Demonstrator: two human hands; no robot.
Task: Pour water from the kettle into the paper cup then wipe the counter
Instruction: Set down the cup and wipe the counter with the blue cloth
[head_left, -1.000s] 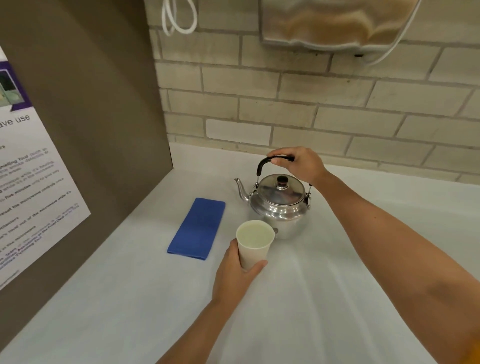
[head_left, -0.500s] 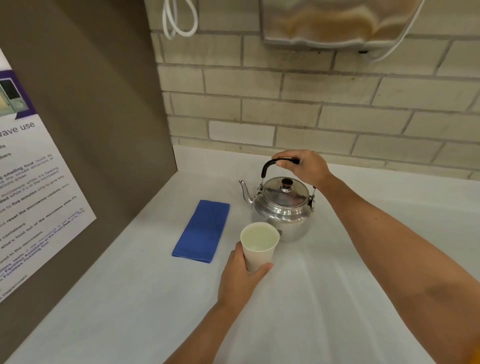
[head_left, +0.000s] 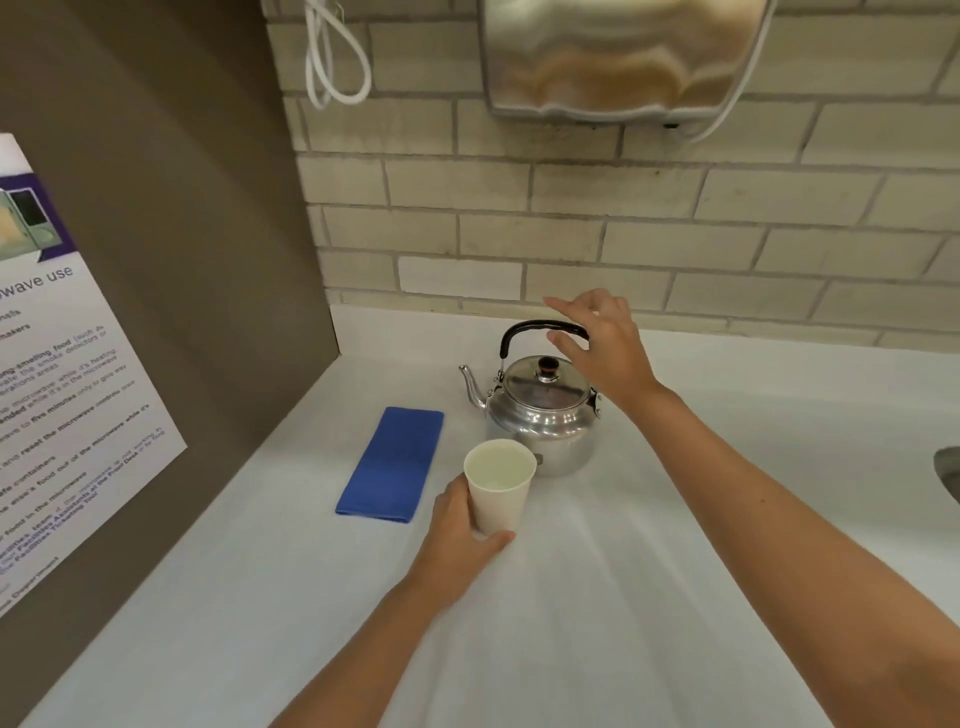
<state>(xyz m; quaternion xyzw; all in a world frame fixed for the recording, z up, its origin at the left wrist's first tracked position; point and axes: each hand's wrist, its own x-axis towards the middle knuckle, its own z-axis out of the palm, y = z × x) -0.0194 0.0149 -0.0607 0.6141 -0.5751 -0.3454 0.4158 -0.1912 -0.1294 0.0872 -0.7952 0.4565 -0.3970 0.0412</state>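
Your left hand (head_left: 457, 535) wraps the paper cup (head_left: 500, 486) on the counter (head_left: 623, 597) — thin-walled, likely easy to crush. Your right hand (head_left: 602, 343) hangs open-fingered by the kettle (head_left: 543, 410) — grip its black handle (head_left: 540, 328). The soft blue cloth (head_left: 392, 462) lies left.

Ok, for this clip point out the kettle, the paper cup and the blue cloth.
kettle (head_left: 545, 421): head view, on its shiny metal body below the lid.
paper cup (head_left: 501, 506): head view, on its outer side wall.
blue cloth (head_left: 395, 462): head view, at the middle of the folded cloth.
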